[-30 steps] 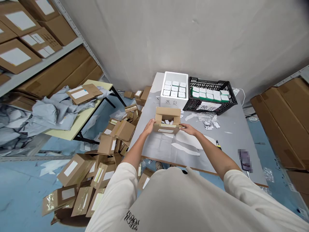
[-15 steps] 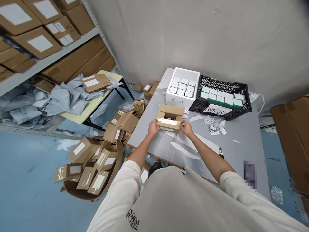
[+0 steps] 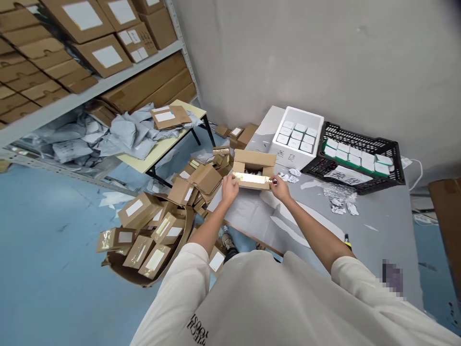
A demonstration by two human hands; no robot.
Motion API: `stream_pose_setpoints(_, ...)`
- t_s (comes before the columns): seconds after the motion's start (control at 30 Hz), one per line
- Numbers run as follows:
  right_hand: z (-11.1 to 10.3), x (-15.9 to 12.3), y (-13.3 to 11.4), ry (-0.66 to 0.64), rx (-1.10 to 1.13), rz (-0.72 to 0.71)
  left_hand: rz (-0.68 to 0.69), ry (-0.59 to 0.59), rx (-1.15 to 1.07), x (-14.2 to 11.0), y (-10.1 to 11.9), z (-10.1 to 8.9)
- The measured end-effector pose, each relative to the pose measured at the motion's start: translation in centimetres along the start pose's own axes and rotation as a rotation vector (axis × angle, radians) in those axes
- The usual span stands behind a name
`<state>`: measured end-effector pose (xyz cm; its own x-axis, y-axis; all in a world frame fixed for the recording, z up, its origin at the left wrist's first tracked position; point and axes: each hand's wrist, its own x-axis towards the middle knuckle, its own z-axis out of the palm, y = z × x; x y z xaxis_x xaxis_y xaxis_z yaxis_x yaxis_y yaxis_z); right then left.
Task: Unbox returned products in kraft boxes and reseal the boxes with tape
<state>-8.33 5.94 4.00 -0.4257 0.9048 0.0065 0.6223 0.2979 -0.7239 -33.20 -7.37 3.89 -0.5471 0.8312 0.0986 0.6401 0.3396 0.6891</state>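
An opened cardboard box (image 3: 255,157) is between my two hands at the left edge of the grey table. Its back flap stands up, and a strip of shiny tape with a white label runs along the front flap. My left hand (image 3: 229,188) grips the front left corner, fingers closed on the cardboard. At the front right corner my right hand (image 3: 280,187) pinches the same box. Small pale things show dimly inside it; I cannot make out what they are. Crumpled white paper (image 3: 289,176) lies just to the right of the box.
A white foam box (image 3: 299,115) and a black crate (image 3: 387,144), both holding small white boxes, stand at the table's back. A cutter (image 3: 347,241) and a blurred phone (image 3: 392,278) lie at right. Cardboard boxes (image 3: 140,211) pile on the floor left, near a yellowish table (image 3: 158,154) with grey bags.
The view has turned left. The box has moved toward the table's left edge, with both hands on it. Its front flap, with the taped label, has come up into view.
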Motion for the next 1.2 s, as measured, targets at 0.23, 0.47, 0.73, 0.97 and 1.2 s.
stream_pose_setpoints(0.23, 7.9, 3.1, -8.2, -0.071, 0.000, -0.106, -0.121, 0.066, 0.001, 0.9, -8.2, -7.1)
stream_pose_setpoints(0.47, 16.0, 6.2, -13.6, -0.144, 0.018, -0.284, -0.264, 0.126, 0.003, 0.2, -15.5, -12.1)
stream_pose_setpoints(0.73, 20.2, 8.5, -16.5, -0.109, -0.063, -0.310, -0.300, 0.147, -0.011, 1.5, -18.8, -14.1)
stream_pose_setpoints(0.97, 20.8, 9.6, -15.6, -0.198, 0.003, -0.270, -0.301, 0.005, -0.051, 2.2, -19.3, -12.8)
stream_pose_setpoints(1.2, 21.3, 7.0, -14.0, -0.350, 0.056, -0.261, -0.309, 0.022, -0.077, -0.1, -19.5, -11.5)
